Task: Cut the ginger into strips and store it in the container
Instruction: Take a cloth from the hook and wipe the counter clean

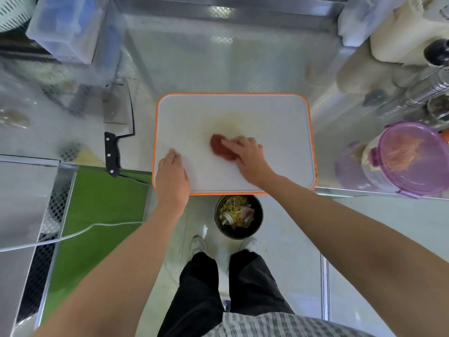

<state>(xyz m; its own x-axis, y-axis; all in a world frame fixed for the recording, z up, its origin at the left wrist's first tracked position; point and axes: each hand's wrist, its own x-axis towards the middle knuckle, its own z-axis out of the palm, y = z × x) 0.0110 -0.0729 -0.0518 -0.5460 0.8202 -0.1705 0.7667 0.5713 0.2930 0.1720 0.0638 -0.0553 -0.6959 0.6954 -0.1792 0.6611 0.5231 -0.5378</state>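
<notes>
Ginger shows only as what look like pale orange shreds behind the see-through purple lid of the round container, which stands on the counter to the right of the cutting board, well apart from both hands. The lid is on and a purple clasp sits at its near side. The shreds are fine and tangled, too blurred to tell more.

On the floor just below the board's near edge stands a dark round bin holding a heap of yellowish shreds mixed with a few pale and reddish scraps. At the far left a clear plastic box holds something blue, with a white slotted basket beside it.

The white, orange-rimmed board carries a faint yellow stain near its middle. The right hand lies spread over a red cloth there, fingers loosely bent and pressing it onto the board. The left hand rests flat and relaxed on the board's near left part, holding nothing. A cleaver with a black handle lies on the counter left of the board
</notes>
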